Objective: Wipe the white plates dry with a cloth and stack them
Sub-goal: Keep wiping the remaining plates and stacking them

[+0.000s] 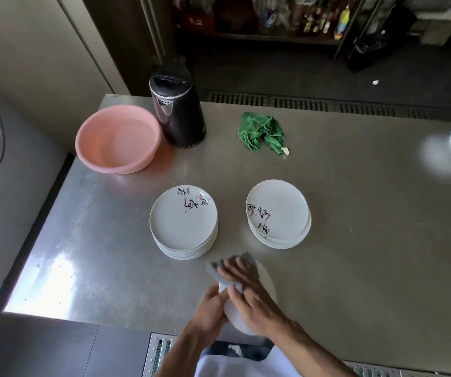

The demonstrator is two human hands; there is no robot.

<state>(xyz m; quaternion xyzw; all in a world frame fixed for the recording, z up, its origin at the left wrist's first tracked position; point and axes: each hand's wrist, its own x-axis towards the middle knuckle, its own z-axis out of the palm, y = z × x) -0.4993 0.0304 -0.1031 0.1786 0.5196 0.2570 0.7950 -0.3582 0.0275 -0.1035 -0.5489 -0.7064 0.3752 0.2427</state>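
Under right hand (248,295) pressed flat, cloth (216,268) on plate (267,284), left hand (210,308) gripping rim

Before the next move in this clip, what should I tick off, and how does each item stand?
1. Grip: left hand holds the plate by its rim. Ok.
2. Wiping contact: right hand presses the cloth flat on the plate. Ok.
3. Plate dry: cannot tell.
4. Left stack even: ok.
5. Right stack even: its top plate sits shifted off those below. Not ok.
6. Table bare between plate and stacks: ok.
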